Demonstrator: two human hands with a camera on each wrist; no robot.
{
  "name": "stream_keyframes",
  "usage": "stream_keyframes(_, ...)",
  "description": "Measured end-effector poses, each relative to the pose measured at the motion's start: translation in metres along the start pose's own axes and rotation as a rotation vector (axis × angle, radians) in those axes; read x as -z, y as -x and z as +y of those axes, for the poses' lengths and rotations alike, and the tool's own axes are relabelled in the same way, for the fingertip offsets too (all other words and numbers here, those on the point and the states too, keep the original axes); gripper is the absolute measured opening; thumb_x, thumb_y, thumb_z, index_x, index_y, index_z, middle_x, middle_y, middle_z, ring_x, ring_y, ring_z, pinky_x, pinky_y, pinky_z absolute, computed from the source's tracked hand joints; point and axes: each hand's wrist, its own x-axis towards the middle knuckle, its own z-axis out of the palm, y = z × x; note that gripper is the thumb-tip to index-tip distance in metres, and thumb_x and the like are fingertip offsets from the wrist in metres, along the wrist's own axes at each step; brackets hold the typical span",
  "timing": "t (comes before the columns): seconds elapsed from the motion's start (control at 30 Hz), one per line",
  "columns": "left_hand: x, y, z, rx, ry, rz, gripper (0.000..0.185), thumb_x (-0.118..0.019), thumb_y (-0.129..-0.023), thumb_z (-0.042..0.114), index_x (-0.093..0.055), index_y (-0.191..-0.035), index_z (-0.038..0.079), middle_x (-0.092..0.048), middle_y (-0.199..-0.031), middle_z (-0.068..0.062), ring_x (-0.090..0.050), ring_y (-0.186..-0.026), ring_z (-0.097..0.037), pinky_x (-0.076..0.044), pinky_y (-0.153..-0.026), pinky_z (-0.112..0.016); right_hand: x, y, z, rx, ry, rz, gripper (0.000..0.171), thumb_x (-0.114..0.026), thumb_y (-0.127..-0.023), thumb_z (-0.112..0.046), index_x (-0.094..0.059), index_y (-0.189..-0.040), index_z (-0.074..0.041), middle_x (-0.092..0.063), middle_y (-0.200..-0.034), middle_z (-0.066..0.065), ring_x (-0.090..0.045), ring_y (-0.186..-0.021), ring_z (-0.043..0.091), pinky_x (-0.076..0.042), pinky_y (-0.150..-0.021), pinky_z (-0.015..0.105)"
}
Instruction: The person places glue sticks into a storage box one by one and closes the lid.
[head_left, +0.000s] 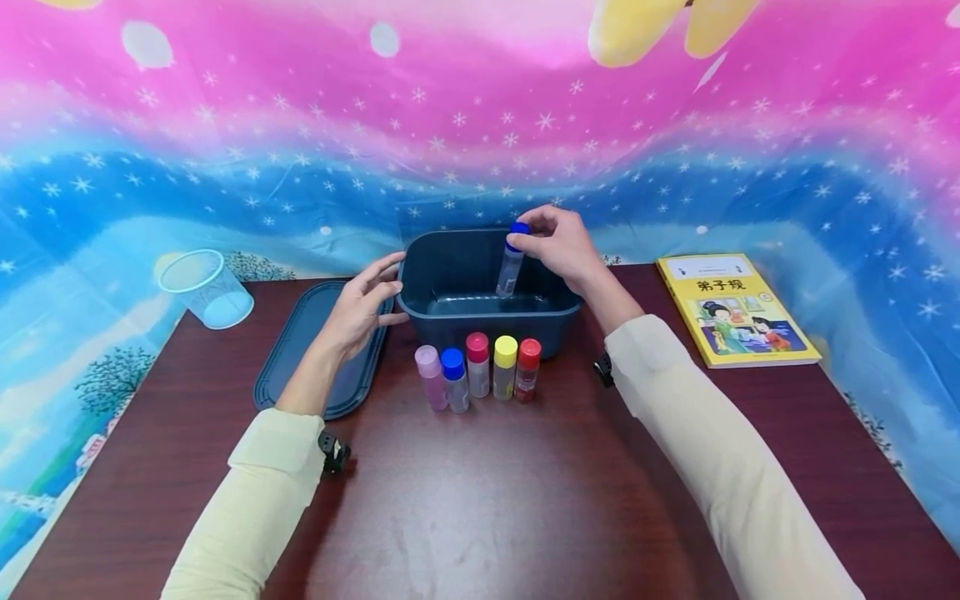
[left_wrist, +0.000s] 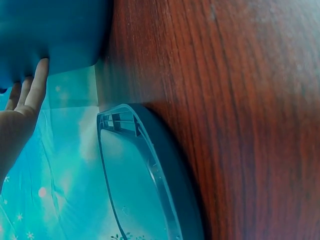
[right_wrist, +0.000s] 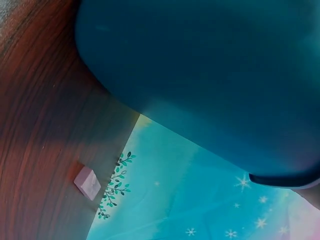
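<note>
A dark blue tub (head_left: 480,321) stands at the back middle of the wooden table. My right hand (head_left: 558,244) pinches the blue cap of a clear tube (head_left: 511,265) and holds it tilted inside the tub. My left hand (head_left: 365,302) rests with straight fingers against the tub's left wall; its fingers (left_wrist: 31,90) show beside the tub (left_wrist: 50,35) in the left wrist view. Several capped tubes stand in a row before the tub: pink (head_left: 432,377), blue (head_left: 454,380), magenta (head_left: 477,364), yellow (head_left: 505,367), red (head_left: 528,369). The right wrist view shows only the tub's outside (right_wrist: 210,75).
The tub's dark lid (head_left: 300,350) lies flat at the left, under my left forearm, and fills the left wrist view as the lid (left_wrist: 150,175). A clear cup (head_left: 205,287) lies tipped at the back left. A yellow book (head_left: 735,310) lies at the right. A small pale block (right_wrist: 87,182) sits on the table.
</note>
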Motion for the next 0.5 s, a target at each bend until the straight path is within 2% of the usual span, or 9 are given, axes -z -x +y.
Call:
stream_keyframes(0.13,0.0004,-0.0007,0.0004,0.002,-0.008,-0.003,0.054,-0.052,-0.105,0.016,-0.040,-0.157,0.019,-0.023,-0.163,-0.013,-0.028,-0.148,-0.029,-0.049,-0.100,-0.058,-0.0013,-0.0037,0.0008,0.001,0.015,-0.020,0.035,-0.073,-0.096,-0.022,-0.064,-0.125,-0.004,-0.061,-0.125,0.011,-0.057,-0.110,0.026,-0.052,-0.099,0.045)
stream_keyframes(0.5,0.0010,0.0000,0.0007,0.000,0.010,-0.008,0.054,-0.052,-0.104,0.014,-0.040,-0.157,0.017,-0.022,-0.164,-0.014,-0.026,-0.149,-0.029,-0.046,-0.101,-0.062,-0.0054,-0.0100,0.0042,-0.028,0.083,-0.069,0.035,-0.072,-0.096,-0.021,-0.064,-0.125,-0.003,-0.060,-0.120,0.013,-0.057,-0.110,0.027,-0.052,-0.097,0.042)
